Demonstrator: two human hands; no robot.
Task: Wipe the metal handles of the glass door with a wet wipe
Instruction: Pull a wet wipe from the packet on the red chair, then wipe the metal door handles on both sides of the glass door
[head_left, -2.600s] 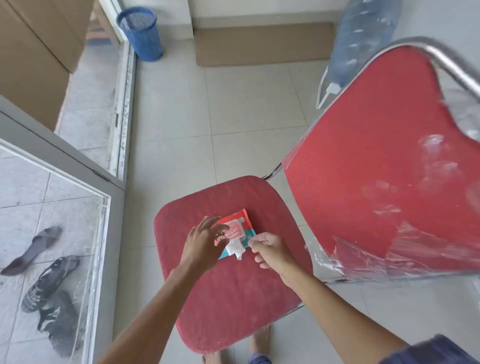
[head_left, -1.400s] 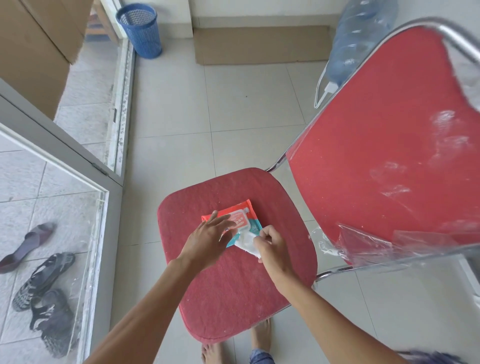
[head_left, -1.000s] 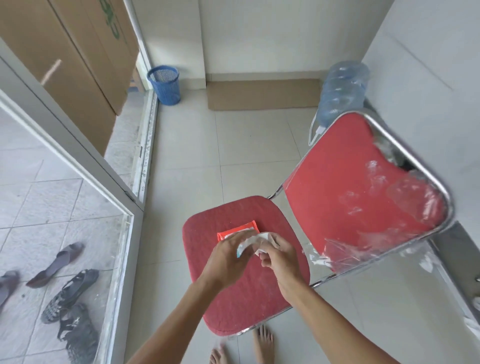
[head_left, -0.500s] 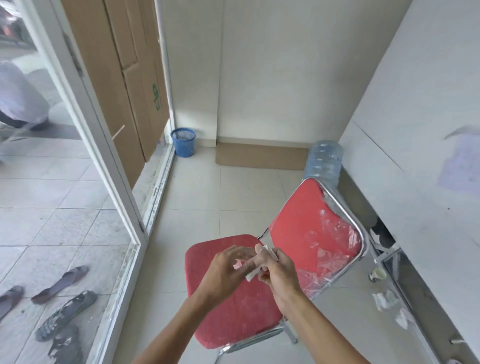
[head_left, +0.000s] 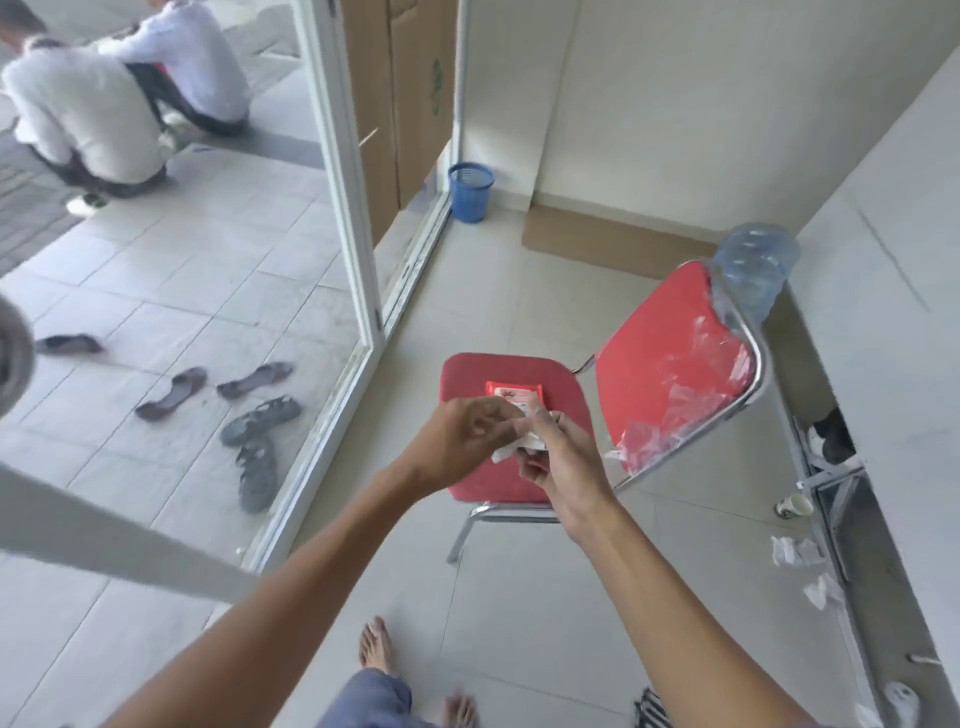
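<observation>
My left hand (head_left: 460, 441) and my right hand (head_left: 563, 460) are raised together above the red chair seat (head_left: 467, 374). Both pinch a small white wet wipe (head_left: 506, 451) between their fingertips, and most of it is hidden by the fingers. The red and white wipe packet (head_left: 514, 393) lies flat on the seat just beyond my hands. The glass door's white frame (head_left: 350, 208) stands to the left. A blurred grey bar (head_left: 104, 535) crosses the lower left close to the camera; I cannot tell whether it is a handle.
The chair's red backrest (head_left: 670, 374) is wrapped in torn plastic. A water jug (head_left: 756, 270) and a blue bin (head_left: 471, 191) stand behind it. Sandals (head_left: 254, 426) lie outside the glass, where two people (head_left: 88, 114) crouch. A paper cup (head_left: 795, 505) and crumpled tissues (head_left: 795, 551) lie at the right.
The wipe came out of the packet and both hands lifted it off the seat. The view rose and swung left, so the door and the outside now show.
</observation>
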